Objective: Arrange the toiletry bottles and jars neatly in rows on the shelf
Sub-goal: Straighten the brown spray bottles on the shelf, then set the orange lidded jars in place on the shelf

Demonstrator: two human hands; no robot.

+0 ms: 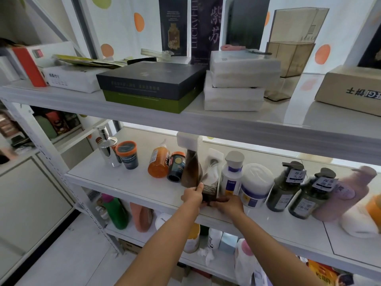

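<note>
Gripping clear dark-filled bottle [210, 180] at shelf [134, 182] front edge, left hand [192, 196] pinching its side, right hand [228, 204] curled round its base; likely risk: tilting it topples adjacent white bottle [231, 178].

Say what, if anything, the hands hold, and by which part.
The left hand and right hand both grip the bottle of brown liquid at its bottom end, near the shelf edge.

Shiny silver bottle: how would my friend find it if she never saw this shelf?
Find the middle shelf, the one lined with bottles and jars. At its left end stands the silver bottle, just left of an orange-lidded jar. It alone is mirror-shiny, with a chrome pump on top.
</note>
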